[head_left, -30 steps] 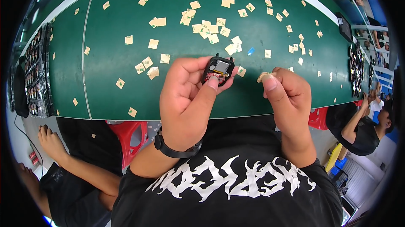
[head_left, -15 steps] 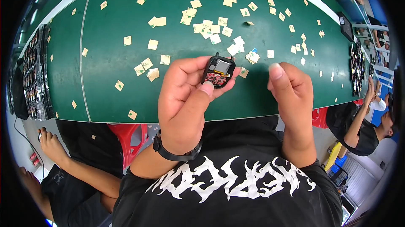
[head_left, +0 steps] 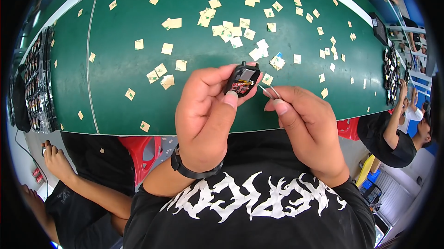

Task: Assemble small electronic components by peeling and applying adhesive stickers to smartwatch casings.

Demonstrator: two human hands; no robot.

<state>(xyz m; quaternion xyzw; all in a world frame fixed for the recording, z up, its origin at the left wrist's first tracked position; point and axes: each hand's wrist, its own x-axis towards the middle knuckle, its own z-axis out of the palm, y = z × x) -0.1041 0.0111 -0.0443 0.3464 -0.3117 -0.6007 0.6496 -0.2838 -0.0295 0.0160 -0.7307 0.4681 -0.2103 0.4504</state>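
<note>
Nearer than the one open black device case (head_left: 243, 80), one black wristband (head_left: 189, 173) circles the left wrist. The left hand (head_left: 208, 115) grips the case, fingers behind, thumb on its lower edge. Right of the case, the right hand (head_left: 310, 124), fingers bent, pinches one pair of slim tweezers (head_left: 276, 92). Beyond, over forty beige squares (head_left: 167, 49) lie scattered.

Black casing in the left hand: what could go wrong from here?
The right hand holds what look like thin metal tweezers close to the open black casing; a slip might scratch the exposed red circuit board.
Only the left hand supports the casing over the green table, so a loosened grip could drop it.
</note>
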